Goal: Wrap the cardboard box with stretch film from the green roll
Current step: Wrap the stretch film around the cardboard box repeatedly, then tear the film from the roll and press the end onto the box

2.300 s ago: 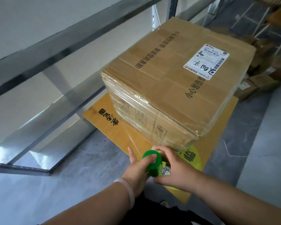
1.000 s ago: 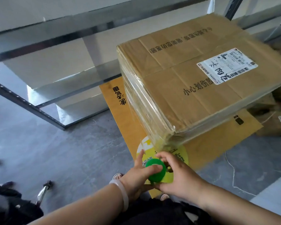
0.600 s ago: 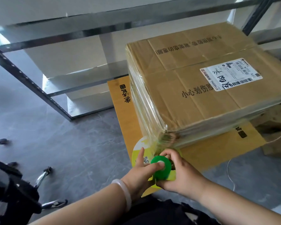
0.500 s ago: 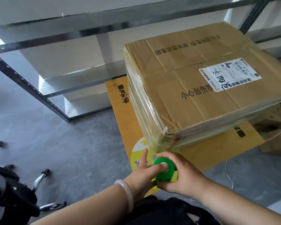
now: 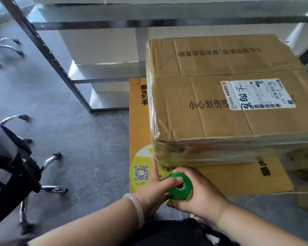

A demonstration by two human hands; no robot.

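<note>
A large cardboard box with a white shipping label lies on a flattened yellow carton on the floor. Clear stretch film covers its side faces, bunched in bands along the near lower edge. The green roll stands just below the box's near left corner, and film runs from it up to that corner. My left hand holds the roll from the left, thumb at its core and index finger stretched toward the box. My right hand grips the roll from the right and below.
A metal shelf frame with white panels stands behind and to the left of the box. A black office chair with chrome legs is at the left. More cardboard boxes lie at the right. Grey floor stretches between chair and carton.
I have moved round the box, so its near left corner now faces me. Both hands carried the green roll along the lower edge, staying close to that corner.
</note>
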